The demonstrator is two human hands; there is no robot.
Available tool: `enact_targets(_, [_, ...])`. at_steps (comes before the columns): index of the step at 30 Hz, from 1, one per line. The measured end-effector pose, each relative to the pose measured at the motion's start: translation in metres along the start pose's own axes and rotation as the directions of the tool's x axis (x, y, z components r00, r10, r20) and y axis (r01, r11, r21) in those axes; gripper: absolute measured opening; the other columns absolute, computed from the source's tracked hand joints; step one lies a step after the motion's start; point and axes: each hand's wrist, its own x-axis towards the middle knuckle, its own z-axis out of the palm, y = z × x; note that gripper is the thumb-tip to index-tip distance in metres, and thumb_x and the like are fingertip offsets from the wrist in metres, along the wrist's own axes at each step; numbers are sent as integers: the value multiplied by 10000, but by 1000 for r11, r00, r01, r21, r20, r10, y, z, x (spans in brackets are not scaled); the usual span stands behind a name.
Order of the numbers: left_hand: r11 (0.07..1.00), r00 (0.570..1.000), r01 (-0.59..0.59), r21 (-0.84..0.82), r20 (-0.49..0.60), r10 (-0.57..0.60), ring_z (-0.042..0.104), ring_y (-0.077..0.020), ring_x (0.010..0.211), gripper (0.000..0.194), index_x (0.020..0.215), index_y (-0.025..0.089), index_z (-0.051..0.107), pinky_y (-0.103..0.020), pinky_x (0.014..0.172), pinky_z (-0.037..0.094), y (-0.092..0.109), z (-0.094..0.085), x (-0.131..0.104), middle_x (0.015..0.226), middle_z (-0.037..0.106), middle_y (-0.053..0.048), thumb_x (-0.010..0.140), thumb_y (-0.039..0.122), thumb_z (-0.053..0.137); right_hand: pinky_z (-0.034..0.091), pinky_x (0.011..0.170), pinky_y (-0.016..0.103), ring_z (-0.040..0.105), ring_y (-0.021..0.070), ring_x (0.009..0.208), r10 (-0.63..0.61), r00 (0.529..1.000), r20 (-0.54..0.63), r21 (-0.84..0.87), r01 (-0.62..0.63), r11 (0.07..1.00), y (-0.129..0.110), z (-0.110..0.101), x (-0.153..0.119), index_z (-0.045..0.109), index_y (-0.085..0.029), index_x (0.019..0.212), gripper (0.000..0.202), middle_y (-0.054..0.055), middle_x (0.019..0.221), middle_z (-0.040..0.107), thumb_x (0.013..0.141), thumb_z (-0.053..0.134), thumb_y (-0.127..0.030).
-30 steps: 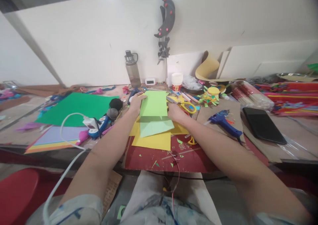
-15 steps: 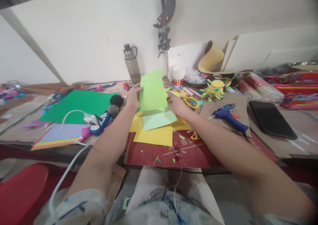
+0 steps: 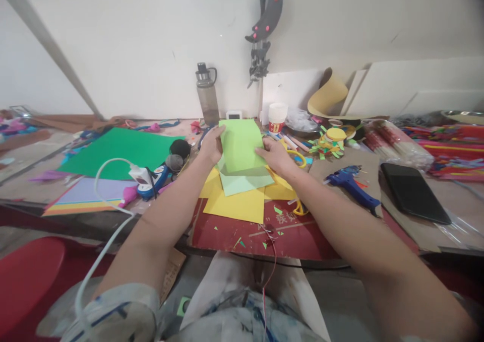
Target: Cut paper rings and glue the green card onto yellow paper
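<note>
A light green sheet of paper [image 3: 241,145] is held up between both hands, above the table. My left hand [image 3: 212,145] pinches its left edge, fingers behind the sheet. My right hand [image 3: 275,153] grips the right edge, thumb on the front. Close behind that hand shows a yellow loop handle [image 3: 298,157]; I cannot tell whether the hand also holds it. Below the sheet lie a pale green paper [image 3: 247,184] and yellow papers [image 3: 236,207], resting on a red printed board [image 3: 227,238].
To the right lie a blue glue gun [image 3: 351,185] and a black phone [image 3: 414,193]. A bottle [image 3: 207,100] and a paper cup [image 3: 277,118] stand at the back. On the left are a dark green sheet [image 3: 117,153] and a plugged power strip [image 3: 153,181]. A white cable crosses near my left arm.
The light green sheet has come down slightly and sits more level. My right hand has shifted onto its right edge, with the thumb now plainly on the front. The view has turned slightly.
</note>
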Motion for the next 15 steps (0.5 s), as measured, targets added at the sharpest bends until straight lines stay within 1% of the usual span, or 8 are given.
enact_targets(1, [1000, 1000, 1, 0, 7, -1, 755, -229, 894, 161, 906, 166, 648, -343, 868, 605, 0, -1, 1, 845, 776, -57, 783, 219, 736, 544, 730, 302, 632, 169, 768, 8, 1000, 2, 30, -8, 1000, 0, 0, 0, 584, -214, 861, 21, -11, 818, 656, 843, 586, -202])
enact_targets(3, [1000, 1000, -10, 19, -9, 10, 754, -232, 875, 180, 881, 164, 647, -358, 870, 606, -2, -5, 4, 837, 776, -65, 759, 208, 771, 554, 696, 296, 645, 160, 738, 50, 999, 7, 63, -50, 997, -2, 0, 0, 588, -210, 917, 67, -10, 828, 672, 856, 591, -182])
enact_targets(6, [997, 996, -32, 73, -78, 38, 734, -205, 778, 172, 820, 171, 621, -348, 816, 609, -5, -10, 8, 769, 753, -47, 750, 168, 778, 561, 617, 291, 657, 158, 684, 147, 989, 4, 36, -147, 989, -5, 0, -2, 588, -211, 1053, 180, -2, 840, 697, 879, 622, -180])
enact_targets(8, [986, 989, -14, 165, -145, 38, 717, -192, 734, 181, 796, 179, 610, -327, 754, 602, -7, -12, 9, 725, 728, -32, 763, 177, 788, 559, 593, 279, 666, 157, 677, 175, 984, 7, -3, -175, 985, -6, -1, -3, 594, -205, 1108, 230, 5, 848, 709, 887, 654, -182])
enact_targets(11, [929, 975, 86, 360, -222, -4, 683, -167, 665, 239, 778, 187, 602, -274, 639, 556, -5, -14, 8, 663, 678, -7, 745, 197, 839, 546, 578, 255, 671, 151, 673, 202, 979, 31, -114, -198, 974, -9, -3, -4, 618, -174, 1160, 271, 24, 857, 718, 903, 696, -210])
enact_targets(13, [874, 971, 160, 459, -230, -56, 632, -128, 598, 300, 756, 181, 572, -233, 588, 511, -3, -16, 6, 620, 630, 18, 716, 183, 869, 531, 554, 255, 659, 150, 635, 259, 965, 46, -242, -241, 940, -14, -5, -6, 622, -158, 1240, 387, 37, 867, 724, 889, 748, -259])
enact_targets(15, [813, 967, 219, 539, -234, -106, 598, -99, 567, 343, 780, 173, 557, -215, 585, 494, -1, -18, 6, 611, 603, 39, 689, 154, 888, 534, 551, 273, 649, 154, 600, 320, 946, 51, -376, -279, 884, -20, -6, -9, 614, -152, 1328, 546, 55, 891, 737, 842, 816, -298])
